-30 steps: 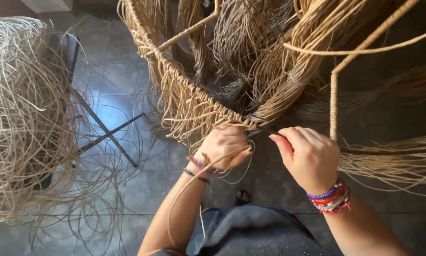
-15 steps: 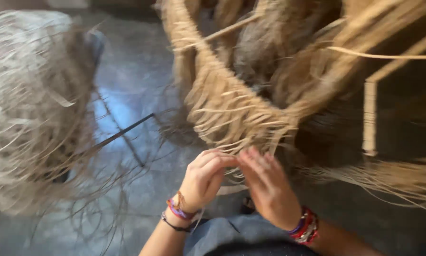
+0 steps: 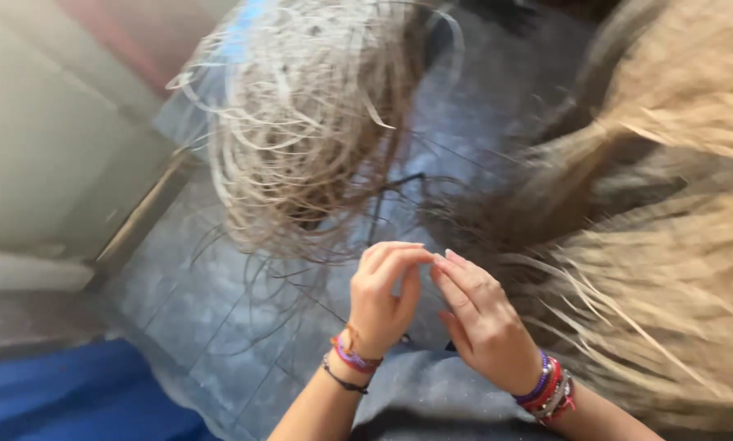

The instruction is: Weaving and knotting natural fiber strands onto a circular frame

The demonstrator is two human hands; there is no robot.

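My left hand (image 3: pixel 380 304) and my right hand (image 3: pixel 482 320) meet fingertip to fingertip low in the middle of the head view. The left fingers curl into a pinch, and the right fingers lie straight against them. Motion blur hides whether a strand sits between them. Both wrists carry coloured bracelets. Just right of the hands is the tan woven rattan piece (image 3: pixel 668 245), with loose strand ends sticking out towards them. A tangled coil of pale rattan strands (image 3: pixel 309 139) hangs above and left of the hands, and thin strands trail down from it.
The grey tiled floor (image 3: pixel 211 318) lies below. A pale wall (image 3: pixel 48 147) with a baseboard runs along the left. Something blue (image 3: pixel 64 400) fills the bottom left corner. My grey-clad lap (image 3: pixel 432 400) is under the hands.
The view has swung left and down, so the woven piece now sits at the right and the coil in the middle. My hands have come off the weave edge and joined at the fingertips.
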